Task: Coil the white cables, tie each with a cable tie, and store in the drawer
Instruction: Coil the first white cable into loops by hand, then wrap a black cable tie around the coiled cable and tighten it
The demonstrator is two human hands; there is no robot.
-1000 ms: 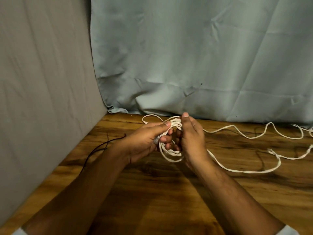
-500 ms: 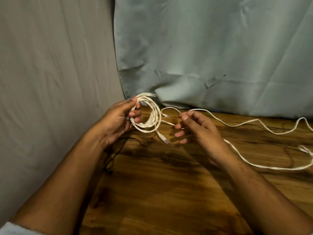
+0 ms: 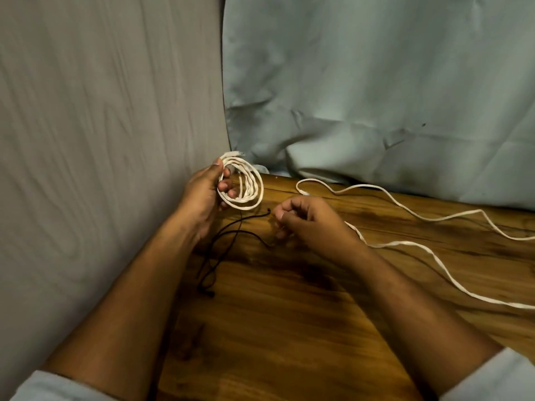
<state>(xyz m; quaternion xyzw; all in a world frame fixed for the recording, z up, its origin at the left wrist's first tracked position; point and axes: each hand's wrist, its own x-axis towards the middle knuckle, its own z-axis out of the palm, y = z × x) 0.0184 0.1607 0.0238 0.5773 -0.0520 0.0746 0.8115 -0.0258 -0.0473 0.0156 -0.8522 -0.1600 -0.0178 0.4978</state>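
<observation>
Wooden table (image 3: 289, 328): black cord (image 3: 241, 219) (tangled) below left hand (image 3: 201, 198) gripping coil (image 3: 256, 180).

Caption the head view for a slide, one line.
Left hand holds a coiled white cable; right hand curls beside a black cord on the table.

The coil of cable (image 3: 249, 183) is creamy white; the loose cable (image 3: 434, 219) is the same white; the thin cord (image 3: 243, 219) is black; the table (image 3: 289, 328) is warm brown wood with darker grain streaks and blotches; the left cloth (image 3: 101, 140) is plain grey-beige; the back cloth (image 3: 376, 82) is plain pale blue-grey; the sleeves (image 3: 492, 377) are light grey.
</observation>
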